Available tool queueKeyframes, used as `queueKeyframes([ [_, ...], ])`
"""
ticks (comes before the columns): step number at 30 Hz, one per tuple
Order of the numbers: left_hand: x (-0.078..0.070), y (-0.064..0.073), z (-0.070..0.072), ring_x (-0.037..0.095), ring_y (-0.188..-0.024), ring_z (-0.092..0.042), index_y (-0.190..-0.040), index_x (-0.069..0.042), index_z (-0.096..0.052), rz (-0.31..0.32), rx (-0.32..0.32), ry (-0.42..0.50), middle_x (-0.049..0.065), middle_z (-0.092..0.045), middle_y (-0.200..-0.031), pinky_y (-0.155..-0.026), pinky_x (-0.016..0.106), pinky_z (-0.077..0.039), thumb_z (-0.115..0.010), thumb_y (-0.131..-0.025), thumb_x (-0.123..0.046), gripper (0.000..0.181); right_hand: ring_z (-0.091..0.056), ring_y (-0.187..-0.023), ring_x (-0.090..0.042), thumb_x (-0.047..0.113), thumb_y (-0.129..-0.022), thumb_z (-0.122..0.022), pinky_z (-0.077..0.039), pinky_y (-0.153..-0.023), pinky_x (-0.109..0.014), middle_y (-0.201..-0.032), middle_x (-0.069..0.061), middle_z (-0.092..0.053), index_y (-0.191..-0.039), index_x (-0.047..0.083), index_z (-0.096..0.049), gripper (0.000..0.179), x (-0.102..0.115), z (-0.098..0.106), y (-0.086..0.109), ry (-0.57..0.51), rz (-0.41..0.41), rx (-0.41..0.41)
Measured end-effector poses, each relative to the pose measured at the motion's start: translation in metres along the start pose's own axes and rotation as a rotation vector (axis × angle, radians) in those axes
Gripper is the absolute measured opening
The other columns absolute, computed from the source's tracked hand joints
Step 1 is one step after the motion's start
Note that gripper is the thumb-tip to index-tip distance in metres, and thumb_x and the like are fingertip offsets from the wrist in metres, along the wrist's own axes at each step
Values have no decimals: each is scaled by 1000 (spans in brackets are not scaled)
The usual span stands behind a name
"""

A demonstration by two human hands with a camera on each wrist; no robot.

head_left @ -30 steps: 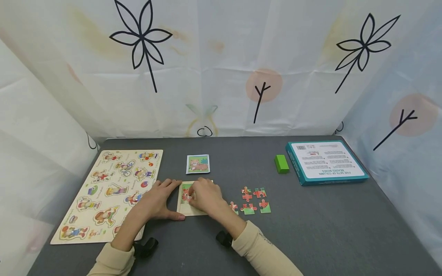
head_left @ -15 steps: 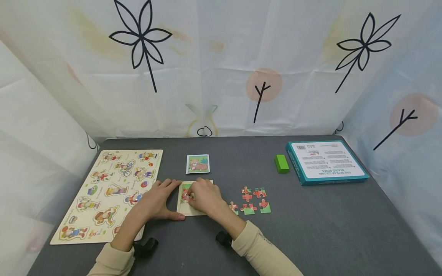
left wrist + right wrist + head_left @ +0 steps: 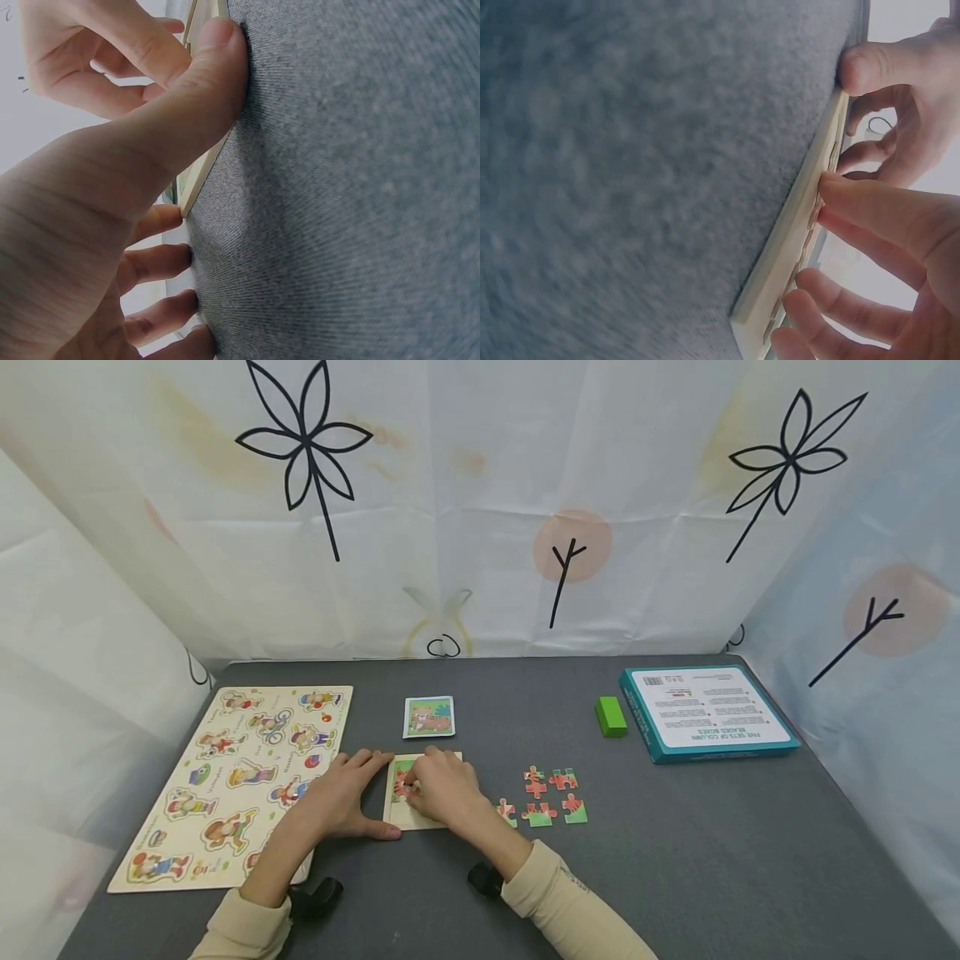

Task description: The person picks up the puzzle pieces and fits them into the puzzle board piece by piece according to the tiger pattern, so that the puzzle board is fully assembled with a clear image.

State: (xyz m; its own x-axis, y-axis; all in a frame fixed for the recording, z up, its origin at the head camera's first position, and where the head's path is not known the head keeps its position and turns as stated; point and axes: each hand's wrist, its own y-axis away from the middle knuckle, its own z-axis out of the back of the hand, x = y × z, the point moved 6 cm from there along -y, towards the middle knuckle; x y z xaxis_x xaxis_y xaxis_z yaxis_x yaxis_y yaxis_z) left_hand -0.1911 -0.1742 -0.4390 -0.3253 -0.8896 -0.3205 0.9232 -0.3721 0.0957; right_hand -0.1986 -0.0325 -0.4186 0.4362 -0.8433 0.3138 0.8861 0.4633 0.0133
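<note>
A small wooden puzzle tray (image 3: 408, 817) lies on the table in the head view, with red and green puzzle pieces (image 3: 401, 783) fitted in its left part. My left hand (image 3: 341, 797) spans the tray's left side, thumb at the near corner and fingertips by the far one, fingers spread. Over the tray's middle, my right hand (image 3: 447, 787) pinches a puzzle piece (image 3: 815, 211) low at the surface with thumb and index finger; the hand hides most of the piece. Its other fingers touch the tray's right part. Several loose puzzle pieces (image 3: 539, 814) lie right of the right wrist.
Behind the tray lies a picture card (image 3: 430, 718) showing a bear-like animal. A large figure puzzle board (image 3: 225, 789) is at left, partly under the left forearm. A green block (image 3: 611, 717) stands beside a teal box (image 3: 712, 710) at back right. Fabric walls enclose the table.
Both hands keep almost the same place. The right fingertips shift only slightly at the piece in the tray; the loose pieces stay put.
</note>
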Motion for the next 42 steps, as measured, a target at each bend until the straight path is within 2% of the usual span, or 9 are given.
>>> queueKeyframes([
  [7,0,-1,0,42,-122,-54,-150,-11,-50,-8,-6,5,17,-56,-144,-86,60,-54,-89,-61,-68,113,-67,-86,-22,23,-87,-82,-56,-62,-37,-99,-3,-71,-99,22,-84,12,-1,-1,-1,-1,-10,0],
  [19,-2,-1,1,40,-121,-54,-150,-11,-50,-2,6,7,15,-56,-144,-87,59,-54,-89,-61,-68,113,-65,-89,-17,31,-87,-82,-52,-63,-33,-103,0,-70,-111,24,-81,25,-12,12,1,-56,-20,24],
  [28,-2,-2,2,40,-122,-54,-150,-12,-49,12,27,-3,16,-56,-144,-88,61,-54,-89,-61,-69,112,-67,-97,-25,29,-86,-83,-57,-68,-42,-112,-7,-71,-117,18,-79,32,-35,28,12,-92,-36,23],
  [34,-1,-2,1,41,-124,-53,-151,-13,-49,18,31,-4,16,-55,-145,-88,62,-53,-89,-61,-68,113,-68,-99,-31,26,-86,-83,-57,-65,-45,-119,-11,-70,-118,16,-78,34,-53,37,22,-99,-53,-2],
  [38,-1,-1,1,42,-124,-53,-151,-12,-49,13,22,-2,17,-55,-145,-87,62,-53,-89,-61,-67,113,-68,-106,-35,25,-85,-85,-59,-70,-51,-122,-13,-69,-118,16,-78,35,-66,40,29,-82,-77,-7],
  [42,-1,0,1,43,-125,-53,-151,-12,-48,11,22,-5,18,-54,-146,-88,63,-53,-89,-61,-68,113,-68,-100,-34,24,-84,-85,-58,-68,-50,-118,-14,-69,-118,15,-78,36,-79,40,36,-88,-106,5],
])
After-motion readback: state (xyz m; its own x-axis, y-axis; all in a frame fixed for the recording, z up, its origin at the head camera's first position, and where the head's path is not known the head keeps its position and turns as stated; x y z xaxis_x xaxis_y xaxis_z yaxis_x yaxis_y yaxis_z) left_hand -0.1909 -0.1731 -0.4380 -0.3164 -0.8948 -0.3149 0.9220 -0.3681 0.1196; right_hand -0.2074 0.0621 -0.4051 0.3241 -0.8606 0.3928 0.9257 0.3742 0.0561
